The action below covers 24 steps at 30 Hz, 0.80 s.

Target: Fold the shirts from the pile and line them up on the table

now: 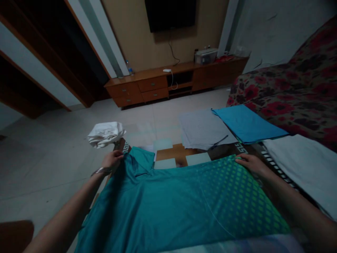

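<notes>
A teal shirt (168, 203) with a green dotted pattern toward its right end is spread across a glass-topped table (181, 154). My left hand (113, 160), with a bracelet on the wrist, pinches the shirt's far left part beside a sleeve. At the far right corner, my right hand (246, 162) holds the dotted edge between thumb and fingers. The far edge runs nearly straight between both hands. Some pale fabric (237, 245) shows beneath the shirt's near edge.
A white bundled cloth (105, 134) sits at the table's far left corner. Folded grey (205, 128), blue (250, 123) and white (305, 168) cloths lie at the right. Beyond stand a wooden TV cabinet (154, 82) and a flowered sofa (286, 95).
</notes>
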Available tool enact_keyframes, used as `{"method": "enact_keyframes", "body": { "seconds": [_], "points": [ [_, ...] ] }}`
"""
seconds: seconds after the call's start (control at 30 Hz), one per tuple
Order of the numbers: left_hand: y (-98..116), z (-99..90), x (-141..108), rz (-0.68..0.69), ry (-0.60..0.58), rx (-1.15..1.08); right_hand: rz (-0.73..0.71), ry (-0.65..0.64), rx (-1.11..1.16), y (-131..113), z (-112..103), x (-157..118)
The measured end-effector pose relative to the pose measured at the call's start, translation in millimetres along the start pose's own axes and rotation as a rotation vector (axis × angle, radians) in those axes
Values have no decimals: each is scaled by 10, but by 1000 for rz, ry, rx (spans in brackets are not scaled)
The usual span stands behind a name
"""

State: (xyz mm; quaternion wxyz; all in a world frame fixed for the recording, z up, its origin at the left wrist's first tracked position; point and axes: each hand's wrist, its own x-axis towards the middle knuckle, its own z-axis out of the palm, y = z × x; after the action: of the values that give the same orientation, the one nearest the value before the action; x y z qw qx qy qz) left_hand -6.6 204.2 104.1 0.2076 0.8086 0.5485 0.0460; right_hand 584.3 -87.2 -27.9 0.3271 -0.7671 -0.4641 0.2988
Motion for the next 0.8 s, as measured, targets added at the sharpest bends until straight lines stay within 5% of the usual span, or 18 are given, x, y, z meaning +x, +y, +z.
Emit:
{"method": "enact_keyframes", "body": {
  "seconds": [0.1, 0.23, 0.33, 0.53, 0.8],
  "points": [
    [234, 173, -48, 237, -20, 135, -3, 37, -30, 112, 18, 15],
    [607, 451, -245, 533, -298, 193, -2, 58, -6, 178, 35, 4],
    [754, 663, -349, 627, -412, 332, -3, 60, 2, 214, 43, 9],
    [766, 788, -285, 561, -449, 474, -2, 63, 8, 154, 42, -22],
    [738, 502, -277, 450, -599, 171, -21, 88, -25, 25, 12, -167]
  ]
}}
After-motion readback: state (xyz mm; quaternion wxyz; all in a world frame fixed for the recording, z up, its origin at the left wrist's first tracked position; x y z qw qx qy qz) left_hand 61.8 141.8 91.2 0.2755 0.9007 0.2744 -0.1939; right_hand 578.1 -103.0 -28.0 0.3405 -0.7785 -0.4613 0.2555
